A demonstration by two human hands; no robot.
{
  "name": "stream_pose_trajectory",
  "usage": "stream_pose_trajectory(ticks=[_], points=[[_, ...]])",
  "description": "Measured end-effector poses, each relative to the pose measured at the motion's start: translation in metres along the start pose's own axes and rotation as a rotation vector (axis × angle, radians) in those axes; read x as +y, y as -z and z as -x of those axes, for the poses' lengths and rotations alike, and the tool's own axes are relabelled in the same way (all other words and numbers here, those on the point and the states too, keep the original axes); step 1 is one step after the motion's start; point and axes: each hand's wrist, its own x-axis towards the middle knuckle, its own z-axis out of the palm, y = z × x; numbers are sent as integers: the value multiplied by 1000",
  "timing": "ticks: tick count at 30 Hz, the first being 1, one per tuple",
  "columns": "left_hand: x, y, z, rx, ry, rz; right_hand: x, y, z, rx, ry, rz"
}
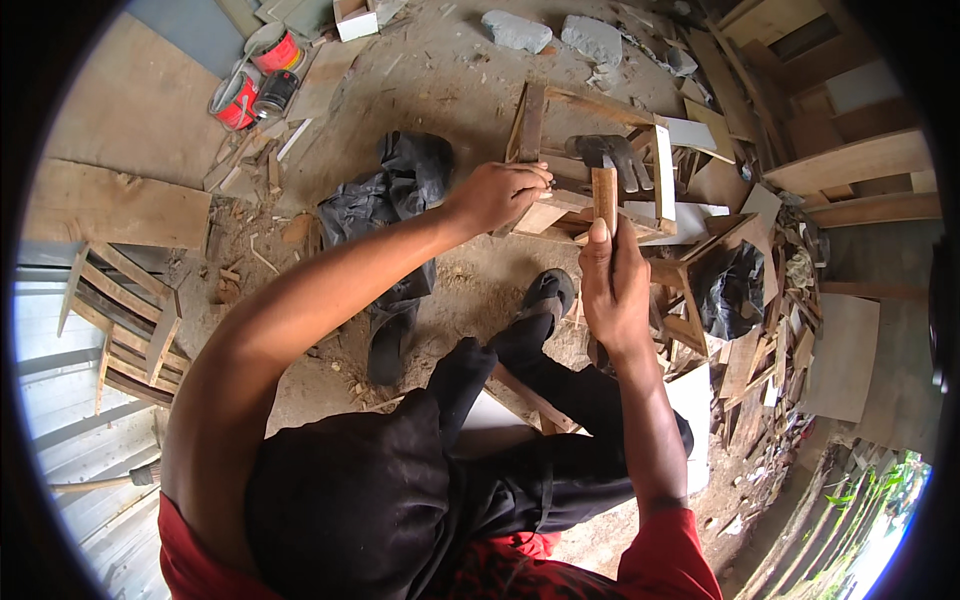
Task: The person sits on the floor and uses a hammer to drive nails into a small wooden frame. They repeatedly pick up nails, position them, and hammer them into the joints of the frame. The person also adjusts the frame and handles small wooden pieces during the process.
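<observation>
My right hand [615, 285] is closed around the wooden handle of a hammer [604, 195], its thumb lying along the handle. The dark hammer head is at the far end, over a small wooden frame [655, 165]. My left hand [500, 195] is closed at the frame's near left corner, fingers pressed against the wood. Whether something small is pinched between those fingertips is too fine to tell. A dark grey, finger-like shape [632, 165] sits beside the hammer head; I cannot make out what it is.
Black crumpled plastic [350, 205] lies left of the frame. Red paint cans [237, 100] stand at the far left, near slatted wooden pieces [130, 315]. Rightward are a wooden box frame [690, 290] holding black plastic [735, 290], and scrap wood [745, 390]. Grey blocks [590, 40] lie at the back.
</observation>
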Motion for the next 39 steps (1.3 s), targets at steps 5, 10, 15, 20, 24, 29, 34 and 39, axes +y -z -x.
stream_pose_trajectory(ticks=[5, 10, 15, 20, 24, 29, 34, 39], points=[[-1, 11, 6, -187, 110, 29, 16, -1, -4, -26, 30, 74], [-16, 1, 14, -145, -107, -155, 10, -2, 0, 25, 14, 3], [0, 4, 8, -189, -108, -326, 49, -12, 10, 80, -19, -115], [-3, 5, -1, -269, -84, -371, 88, -44, 65, 232, -362, -784], [-5, 7, -10, -327, -46, -377, 111, -60, 63, 232, -658, -1123], [-1, 8, -16, -355, 22, -344, 117, -69, 32, 217, -573, -1433], [-4, 6, -16, -331, -1, -330, 98, -77, 26, 69, -618, -1438], [-4, 8, -19, -334, -38, -367, 104, -69, 24, 55, -638, -1380]])
